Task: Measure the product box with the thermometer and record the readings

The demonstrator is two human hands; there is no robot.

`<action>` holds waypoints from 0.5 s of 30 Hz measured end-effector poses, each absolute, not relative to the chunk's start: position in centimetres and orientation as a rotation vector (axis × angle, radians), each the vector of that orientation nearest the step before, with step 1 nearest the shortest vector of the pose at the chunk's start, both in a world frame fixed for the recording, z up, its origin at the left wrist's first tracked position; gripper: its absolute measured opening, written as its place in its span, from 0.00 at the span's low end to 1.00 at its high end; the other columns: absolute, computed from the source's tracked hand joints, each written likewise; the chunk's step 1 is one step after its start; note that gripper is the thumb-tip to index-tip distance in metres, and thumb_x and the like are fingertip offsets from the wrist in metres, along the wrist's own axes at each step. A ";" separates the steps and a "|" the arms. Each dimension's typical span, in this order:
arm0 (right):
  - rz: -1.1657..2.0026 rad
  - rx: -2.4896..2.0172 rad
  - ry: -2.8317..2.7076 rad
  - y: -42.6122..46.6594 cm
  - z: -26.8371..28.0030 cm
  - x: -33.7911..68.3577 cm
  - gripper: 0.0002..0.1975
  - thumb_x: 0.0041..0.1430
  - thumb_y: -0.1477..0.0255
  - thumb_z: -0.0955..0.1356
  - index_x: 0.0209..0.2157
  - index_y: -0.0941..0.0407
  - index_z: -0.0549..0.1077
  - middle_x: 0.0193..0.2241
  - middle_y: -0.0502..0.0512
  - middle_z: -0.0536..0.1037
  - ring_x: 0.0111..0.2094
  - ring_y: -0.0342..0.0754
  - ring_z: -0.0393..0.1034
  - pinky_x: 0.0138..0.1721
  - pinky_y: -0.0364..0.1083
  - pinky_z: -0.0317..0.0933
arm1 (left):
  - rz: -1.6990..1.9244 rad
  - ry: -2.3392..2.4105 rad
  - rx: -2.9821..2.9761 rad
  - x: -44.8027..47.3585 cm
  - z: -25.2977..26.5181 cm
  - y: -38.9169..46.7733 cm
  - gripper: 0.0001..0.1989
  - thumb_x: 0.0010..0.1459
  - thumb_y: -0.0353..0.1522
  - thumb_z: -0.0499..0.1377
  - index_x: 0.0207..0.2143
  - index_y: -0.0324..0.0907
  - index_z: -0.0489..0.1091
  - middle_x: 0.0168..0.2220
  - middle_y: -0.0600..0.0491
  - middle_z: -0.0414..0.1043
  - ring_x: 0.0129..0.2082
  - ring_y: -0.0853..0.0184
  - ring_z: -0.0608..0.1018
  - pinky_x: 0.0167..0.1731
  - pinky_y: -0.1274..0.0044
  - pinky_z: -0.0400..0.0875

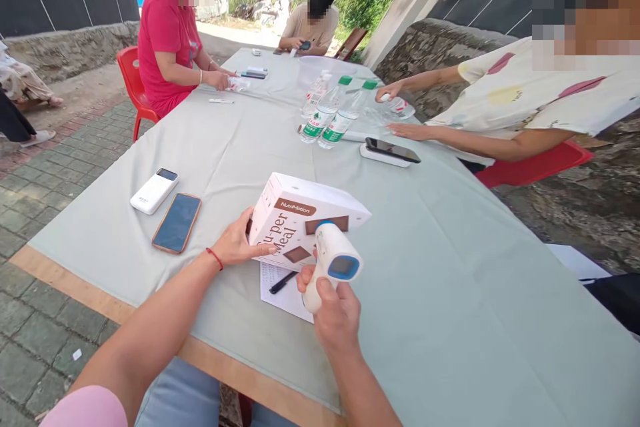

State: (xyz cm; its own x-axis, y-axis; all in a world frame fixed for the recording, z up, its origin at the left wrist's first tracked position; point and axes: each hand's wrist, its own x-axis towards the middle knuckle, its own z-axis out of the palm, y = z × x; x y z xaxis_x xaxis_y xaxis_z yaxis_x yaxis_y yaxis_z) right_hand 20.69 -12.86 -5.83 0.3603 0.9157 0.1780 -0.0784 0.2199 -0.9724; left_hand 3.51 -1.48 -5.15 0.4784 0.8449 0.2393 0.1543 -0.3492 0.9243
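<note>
My right hand [336,317] is wrapped round the handle of a white infrared thermometer [334,255] with a blue-rimmed screen facing me. Its head is close in front of a white and brown NutriMotion box [273,235], covering part of the printed face. At the box's left end, my left hand [235,240] grips it, thumb across the front and the other fingers partly hidden behind the edge. Under the box and my right hand lies a sheet of paper [295,300] with writing, a black pen [283,282] resting on it.
Left of the box lie a white power bank [155,191] and a phone [177,223]. Beyond it stand water bottles [337,121], near a black phone [393,149] on a white object. Three people sit around the cloth-covered table [450,293]. The near wooden edge [110,297] shows.
</note>
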 end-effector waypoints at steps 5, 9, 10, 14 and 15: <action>0.873 -1.116 -0.980 -13.1 -6.0 20.8 0.17 0.56 0.55 0.66 0.28 0.56 0.69 0.23 0.51 0.69 0.25 0.45 0.63 0.27 0.46 0.58 | 0.935 0.842 1.844 3.4 -4.7 -1.4 0.43 0.47 0.47 0.67 0.61 0.44 0.56 0.52 0.47 0.69 0.49 0.56 0.73 0.48 0.67 0.68; 0.899 -1.119 -0.998 -13.1 -6.1 20.9 0.16 0.56 0.56 0.67 0.28 0.56 0.69 0.24 0.51 0.69 0.26 0.45 0.63 0.28 0.47 0.59 | 0.920 0.925 1.890 3.2 -4.4 -1.3 0.40 0.46 0.47 0.67 0.58 0.43 0.58 0.50 0.46 0.71 0.48 0.55 0.73 0.48 0.65 0.68; 0.911 -1.118 -1.013 -13.0 -6.1 20.9 0.16 0.56 0.56 0.67 0.28 0.55 0.69 0.24 0.51 0.69 0.26 0.46 0.64 0.29 0.47 0.59 | 0.914 0.917 1.867 3.1 -4.3 -1.4 0.40 0.46 0.47 0.67 0.58 0.43 0.58 0.49 0.46 0.71 0.48 0.55 0.74 0.47 0.66 0.68; 0.958 -1.047 -1.047 -12.9 -6.0 21.2 0.16 0.56 0.55 0.66 0.31 0.55 0.69 0.26 0.52 0.70 0.28 0.46 0.64 0.31 0.47 0.59 | 0.952 0.868 1.749 3.3 -4.2 -1.5 0.38 0.47 0.45 0.67 0.57 0.42 0.58 0.51 0.45 0.70 0.48 0.57 0.74 0.45 0.68 0.70; 0.953 -1.026 -1.037 -12.8 -5.9 21.2 0.17 0.56 0.55 0.66 0.31 0.55 0.69 0.26 0.52 0.70 0.28 0.46 0.64 0.31 0.47 0.60 | 0.970 0.870 1.733 3.3 -4.2 -1.4 0.38 0.47 0.45 0.67 0.57 0.42 0.58 0.51 0.45 0.70 0.48 0.57 0.74 0.44 0.69 0.70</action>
State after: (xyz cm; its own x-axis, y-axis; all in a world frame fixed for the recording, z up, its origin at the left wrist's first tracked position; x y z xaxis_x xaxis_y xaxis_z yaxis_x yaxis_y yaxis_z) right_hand 21.22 -12.82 -5.87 0.2352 0.9491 0.2093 -0.1283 0.2438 -0.9613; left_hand 3.27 -1.41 -4.24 0.4356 0.8709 0.2275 0.1313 -0.3115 0.9411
